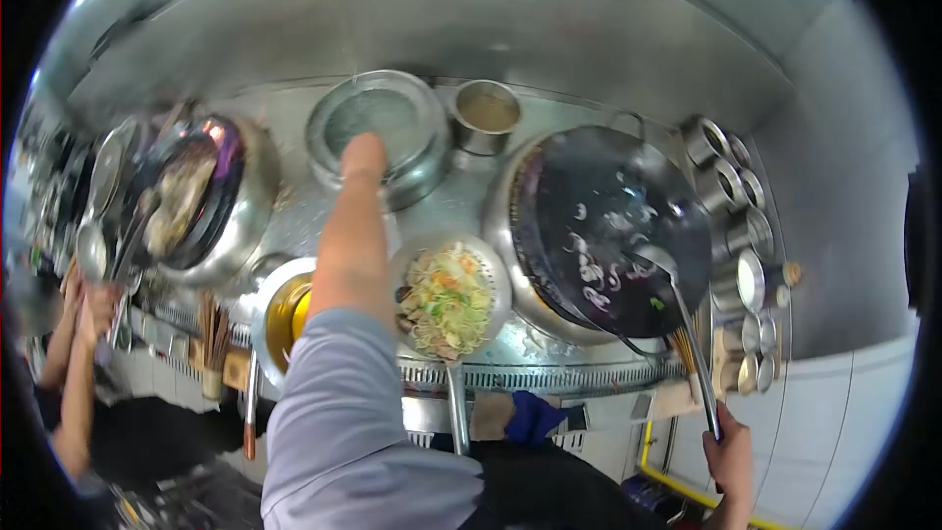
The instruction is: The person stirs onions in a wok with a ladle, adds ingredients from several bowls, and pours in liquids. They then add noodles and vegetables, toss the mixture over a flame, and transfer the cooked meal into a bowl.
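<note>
My right hand (728,453), low on the right, is closed around the handle of a metal ladle (697,358). The ladle's bowl rests in a large dark wok (559,172), among scattered pale and pinkish food pieces (591,270) and a bit of green. My left arm stretches forward, and my left hand (364,157) is over a round metal pot (319,147) of cloudy liquid; its fingers are hidden. Between arm and wok, a perforated strainer (497,275) holds noodles and shredded vegetables (446,299), its handle pointing toward me.
A metal bowl (267,309) with yellow liquid sits left of my arm. Behind the strainer stands a small pot (487,110). Several metal containers (751,280) line the right edge. At far left, another person's hands (96,306) hold utensils near a second wok (231,172).
</note>
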`<state>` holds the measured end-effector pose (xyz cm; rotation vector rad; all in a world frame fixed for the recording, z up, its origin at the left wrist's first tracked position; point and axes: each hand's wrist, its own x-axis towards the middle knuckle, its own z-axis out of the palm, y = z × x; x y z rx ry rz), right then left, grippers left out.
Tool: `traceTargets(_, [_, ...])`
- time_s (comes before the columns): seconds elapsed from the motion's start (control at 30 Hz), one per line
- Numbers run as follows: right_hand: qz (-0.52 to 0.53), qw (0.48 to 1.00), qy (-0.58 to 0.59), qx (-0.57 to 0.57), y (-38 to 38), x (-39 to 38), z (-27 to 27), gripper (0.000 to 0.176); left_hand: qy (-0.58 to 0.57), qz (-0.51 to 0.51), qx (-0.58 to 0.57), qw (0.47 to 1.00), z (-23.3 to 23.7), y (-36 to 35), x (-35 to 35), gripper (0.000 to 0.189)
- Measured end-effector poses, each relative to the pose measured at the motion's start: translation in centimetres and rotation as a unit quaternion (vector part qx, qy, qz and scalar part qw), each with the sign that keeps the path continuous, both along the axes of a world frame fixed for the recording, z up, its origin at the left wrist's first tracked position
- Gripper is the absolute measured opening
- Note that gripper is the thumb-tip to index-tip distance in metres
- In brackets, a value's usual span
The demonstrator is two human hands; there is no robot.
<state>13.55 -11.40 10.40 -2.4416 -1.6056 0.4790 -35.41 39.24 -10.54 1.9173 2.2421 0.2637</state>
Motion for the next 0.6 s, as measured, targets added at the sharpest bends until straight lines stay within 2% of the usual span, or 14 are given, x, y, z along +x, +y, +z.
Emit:
traceTargets(0.03, [-0.023, 1.000, 0.002, -0.003, -0.5, -0.2, 1.2, 0.051, -0.043, 0.016, 0.048, 0.998, 0.9, -0.1, 0.3, 0.023])
traceTargets(0.07, [-0.049, 0.996, 0.037, -0.070, -0.9, -0.2, 2.6, 0.053, -0.088, 0.035, 0.094, 0.991, 1.4, -0.4, 0.7, 0.022])
traceTargets(0.1, [-0.070, 0.986, 0.075, -0.135, -1.0, 0.0, 3.5, 0.054, -0.088, 0.020, 0.091, 0.992, 1.1, -0.5, 0.9, 0.022])
traceTargets(0.13, [-0.040, 0.985, 0.089, -0.143, -0.7, 0.2, 3.8, 0.053, -0.120, 0.046, 0.133, 0.983, 1.2, -0.6, 0.9, 0.023])
traceTargets(0.17, [-0.010, 0.990, 0.070, -0.125, -0.3, 0.7, 3.1, 0.052, -0.153, 0.075, 0.175, 0.970, 1.3, -0.9, 1.2, 0.023])
traceTargets(0.27, [0.030, 0.996, 0.077, -0.018, 2.7, 2.3, -1.9, 0.051, -0.163, 0.044, 0.164, 0.972, 3.8, -4.7, 3.3, 0.028])
traceTargets(0.33, [0.047, 0.995, 0.077, 0.032, 5.2, 4.2, -4.7, 0.052, -0.196, 0.019, 0.071, 0.978, 6.2, -9.1, 6.2, 0.034])
traceTargets(0.4, [-0.029, 0.993, 0.105, 0.036, 7.9, 5.2, -6.2, 0.050, -0.254, 0.008, 0.078, 0.964, 5.7, -13.1, 8.7, 0.038])
traceTargets(0.43, [-0.028, 0.992, 0.092, 0.080, 9.0, 5.6, -7.7, 0.049, -0.250, 0.014, 0.085, 0.964, 5.3, -15.4, 9.9, 0.038])
traceTargets(0.47, [-0.026, 0.989, 0.079, 0.123, 10.0, 6.2, -9.4, 0.048, -0.235, -0.018, 0.161, 0.958, 5.0, -17.8, 11.1, 0.038])
traceTargets(0.5, [-0.017, 0.989, 0.085, 0.123, 10.8, 7.2, -11.5, 0.048, -0.217, -0.049, 0.234, 0.947, 4.8, -20.4, 11.9, 0.038])
traceTargets(0.57, [0.061, 0.984, 0.123, 0.117, 11.9, 8.6, -14.8, 0.048, -0.218, -0.047, 0.204, 0.953, 6.8, -25.8, 12.8, 0.037])
traceTargets(0.6, [0.071, 0.982, 0.131, 0.119, 11.6, 8.8, -13.1, 0.048, -0.228, -0.050, 0.172, 0.957, 7.9, -28.4, 13.3, 0.036])
